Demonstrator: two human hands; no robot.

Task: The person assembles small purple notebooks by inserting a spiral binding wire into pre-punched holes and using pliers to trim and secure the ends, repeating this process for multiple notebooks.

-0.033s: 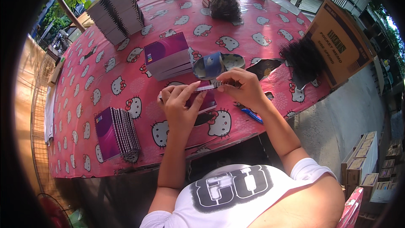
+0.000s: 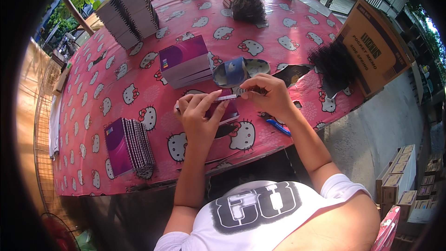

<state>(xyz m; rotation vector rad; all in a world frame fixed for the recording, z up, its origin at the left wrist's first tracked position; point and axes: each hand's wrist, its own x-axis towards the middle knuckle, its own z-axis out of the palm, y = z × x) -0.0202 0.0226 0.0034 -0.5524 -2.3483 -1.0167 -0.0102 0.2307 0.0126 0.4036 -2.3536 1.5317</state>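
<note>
Pinched between the fingers and thumb of my left hand (image 2: 197, 111) is a small purple notebook (image 2: 227, 112), its punched white edge turned up. My right hand (image 2: 269, 95) is closed on a dark spiral wire (image 2: 240, 91) at the right end of that edge. How far the wire runs through the holes is hidden by my fingers. Blue-handled pliers (image 2: 278, 126) lie on the table near my right wrist. Just beyond my hands stand a stack of purple notebooks (image 2: 185, 60) and a blue slipper-shaped object (image 2: 239, 71).
Spiral-bound notebooks (image 2: 127, 146) are stacked at the left front, with taller stacks (image 2: 127, 16) at the far left. Black wire coils lie in a pile (image 2: 332, 62) beside a cardboard box (image 2: 374, 49) and in a bundle (image 2: 248, 8) at the back. The pink tablecloth (image 2: 134, 76) is torn in places.
My right hand has shifted very slightly at the notebook's end, still pinching the spiral wire. My left hand keeps its hold.
</note>
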